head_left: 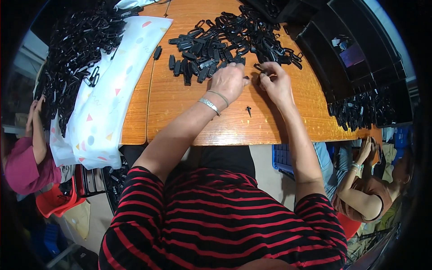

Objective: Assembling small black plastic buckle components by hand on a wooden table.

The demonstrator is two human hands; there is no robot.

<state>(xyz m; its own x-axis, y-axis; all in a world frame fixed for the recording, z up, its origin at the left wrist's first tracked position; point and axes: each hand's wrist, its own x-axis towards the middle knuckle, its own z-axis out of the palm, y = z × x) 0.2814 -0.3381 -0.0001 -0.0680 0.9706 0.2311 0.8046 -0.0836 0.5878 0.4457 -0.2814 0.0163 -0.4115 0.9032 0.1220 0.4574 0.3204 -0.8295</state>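
Observation:
My left hand is closed at the near edge of a heap of black plastic clip-like parts. A bit of black shows by its thumb, but what its fingers hold is mostly hidden. Just to the right, my right hand pinches a small black plastic part between thumb and fingers. The two hands are a short gap apart, both low over the wooden table. Below them lies a single small black pointed piece, touched by neither hand.
A patterned white plastic sheet covers the table's left side, beside a large black pile. Black bins stand at the right, with more parts near them. One person sits at each side, their hands near the piles. A blue crate sits below the table.

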